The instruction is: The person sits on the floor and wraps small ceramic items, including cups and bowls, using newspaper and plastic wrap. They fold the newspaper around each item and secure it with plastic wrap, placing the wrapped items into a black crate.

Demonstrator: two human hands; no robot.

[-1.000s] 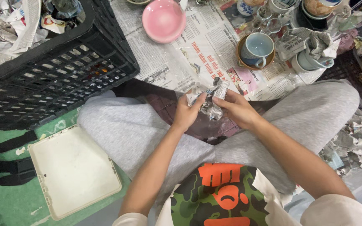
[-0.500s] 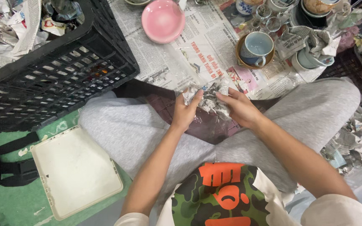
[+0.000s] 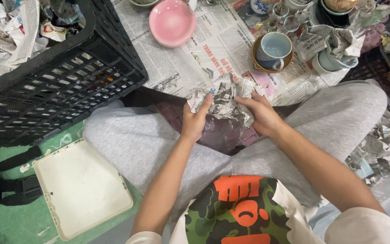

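I sit cross-legged in grey trousers and hold a crumpled newspaper bundle (image 3: 225, 100) over my lap with both hands. My left hand (image 3: 195, 121) grips its left side, thumb up on the paper. My right hand (image 3: 262, 114) grips its right side with fingers curled over the top. What the paper wraps is hidden. Just beyond the bundle lies a spread newspaper sheet (image 3: 190, 58) with a pink bowl (image 3: 172, 21) and a blue-lined cup on a brown saucer (image 3: 272, 50).
A black plastic crate (image 3: 64, 86) holding crumpled paper stands at the left. A white lid-like tray (image 3: 82, 187) lies on a green mat by my left knee. More cups and small glasses (image 3: 335, 45) crowd the far right; paper scraps (image 3: 382, 149) lie at the right.
My hands have shifted slightly, turning and pressing the newspaper bundle; the paper is spread a little wider over the top. Nothing else moved.
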